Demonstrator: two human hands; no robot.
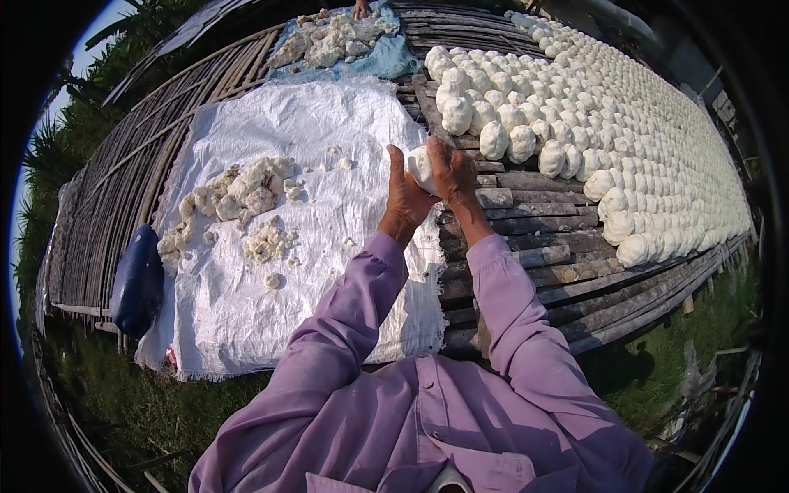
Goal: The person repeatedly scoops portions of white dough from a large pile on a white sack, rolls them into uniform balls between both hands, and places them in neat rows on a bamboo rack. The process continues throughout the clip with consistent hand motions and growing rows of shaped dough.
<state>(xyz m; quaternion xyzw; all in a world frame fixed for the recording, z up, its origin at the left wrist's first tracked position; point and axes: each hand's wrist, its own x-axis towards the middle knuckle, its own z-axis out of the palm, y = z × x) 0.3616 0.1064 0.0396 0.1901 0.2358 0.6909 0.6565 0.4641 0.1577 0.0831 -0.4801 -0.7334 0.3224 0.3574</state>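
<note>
Head view: only the one camera here, so clock times are around its centre.
Ball: the white lump being handled is just off centre toward 12–1 o'clock, up between both hands, above the sheet's right edge.
Left hand: cupped round the ball from its lower left, thumb sticking up, fingers mostly hidden behind, so I can't tell how far they wrap.
Right hand: closed over the ball's right side, so it's basically a two-handed hold.
Sheet: big white crinkly thing, covers most of the 8 to 11 o'clock side.
Pile: off-white chunks on the sheet at 10 o'clock, with crumbs at 9.
Rows: loads of white balls packed at 2 o'clock, on dark poles that show bare around 3.
Blue container: rounded, beside the sheet's left edge, a touch below 9.
Blue cloth: near 12, with another chunky heap on it.
Other person: just a hand at the top, by that heap.
Shirt: purple, long sleeves, fills 6 o'clock.
Grass: below the rack at 8, more at 4.
</note>
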